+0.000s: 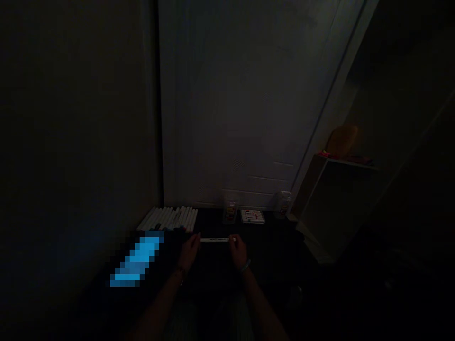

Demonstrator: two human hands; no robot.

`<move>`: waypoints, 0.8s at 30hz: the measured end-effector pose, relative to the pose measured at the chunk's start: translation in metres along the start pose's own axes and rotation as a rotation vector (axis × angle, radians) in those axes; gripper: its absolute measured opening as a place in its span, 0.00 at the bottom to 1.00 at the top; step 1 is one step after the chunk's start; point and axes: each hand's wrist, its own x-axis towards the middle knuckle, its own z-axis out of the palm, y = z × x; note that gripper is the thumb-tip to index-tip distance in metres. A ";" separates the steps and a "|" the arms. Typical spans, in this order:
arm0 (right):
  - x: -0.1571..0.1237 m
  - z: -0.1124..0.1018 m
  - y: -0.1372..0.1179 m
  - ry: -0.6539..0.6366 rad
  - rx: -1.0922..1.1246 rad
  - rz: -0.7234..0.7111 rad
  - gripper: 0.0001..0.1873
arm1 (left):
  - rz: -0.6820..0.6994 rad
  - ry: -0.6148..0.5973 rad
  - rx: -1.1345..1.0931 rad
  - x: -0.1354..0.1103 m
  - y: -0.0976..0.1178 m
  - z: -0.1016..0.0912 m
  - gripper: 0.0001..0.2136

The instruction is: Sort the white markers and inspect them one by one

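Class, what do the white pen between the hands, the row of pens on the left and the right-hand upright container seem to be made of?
White pen: probably plastic; smooth, with dark print.
Row of pens: likely plastic too; pale, straight, even barrels.
Upright container: perhaps clear plastic, with pale edges; too dim to rule out glass.

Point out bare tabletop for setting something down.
Likeliest: dark tabletop right of the right hand, bordered by the flat white pack behind and the cabinet at right; too dark to rule out small items. Narrower: between marker row and middle clear container. Crowded: left, with the marker row and blurred blue patch.
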 end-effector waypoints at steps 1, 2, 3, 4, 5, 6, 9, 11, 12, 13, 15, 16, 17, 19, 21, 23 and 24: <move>0.001 0.001 0.001 -0.005 -0.001 0.011 0.15 | -0.003 0.002 0.006 0.000 0.000 0.000 0.22; 0.002 0.002 0.001 -0.011 -0.003 0.025 0.15 | -0.006 0.000 0.008 0.000 0.000 0.000 0.22; 0.004 0.003 0.002 -0.018 -0.006 0.039 0.15 | -0.008 -0.003 0.006 0.001 0.000 -0.001 0.21; 0.005 0.004 0.004 -0.021 -0.009 0.054 0.15 | -0.009 -0.005 0.004 0.001 0.000 -0.001 0.21; 0.007 0.005 0.005 -0.021 -0.011 0.067 0.14 | -0.009 -0.004 0.006 0.002 0.000 -0.001 0.21; 0.008 0.006 0.006 -0.018 -0.013 0.077 0.14 | -0.006 -0.002 0.008 0.002 -0.001 -0.001 0.21; 0.014 0.011 0.009 -0.007 -0.012 0.089 0.13 | -0.004 0.006 0.019 0.004 -0.003 -0.001 0.21; 0.019 0.014 0.010 -0.004 0.001 0.096 0.13 | -0.006 0.009 0.022 0.005 -0.005 -0.001 0.21; 0.021 0.016 0.010 -0.009 0.017 0.098 0.13 | -0.003 0.010 0.021 0.005 -0.005 -0.001 0.20; 0.024 0.017 0.010 -0.016 0.036 0.100 0.14 | 0.002 0.011 0.021 0.005 -0.005 -0.001 0.20; 0.029 0.019 0.009 -0.039 0.080 0.100 0.14 | 0.017 0.002 0.024 0.005 -0.006 -0.001 0.20; 0.032 0.020 0.009 -0.049 0.102 0.101 0.14 | 0.024 -0.002 0.029 0.005 -0.006 -0.001 0.20; 0.034 0.020 0.008 -0.056 0.120 0.106 0.14 | 0.030 -0.005 0.036 0.005 -0.006 -0.001 0.20; 0.037 0.021 0.007 -0.064 0.144 0.121 0.14 | 0.035 -0.001 0.048 0.005 -0.007 -0.001 0.19; 0.038 0.021 0.007 -0.072 0.153 0.129 0.14 | 0.033 0.009 0.048 0.005 -0.008 -0.001 0.19; 0.039 0.021 0.007 -0.079 0.154 0.125 0.13 | 0.031 0.019 0.039 0.005 -0.008 0.000 0.19; 0.040 0.020 0.006 -0.081 0.154 0.123 0.13 | 0.033 0.021 0.034 0.005 -0.008 0.000 0.19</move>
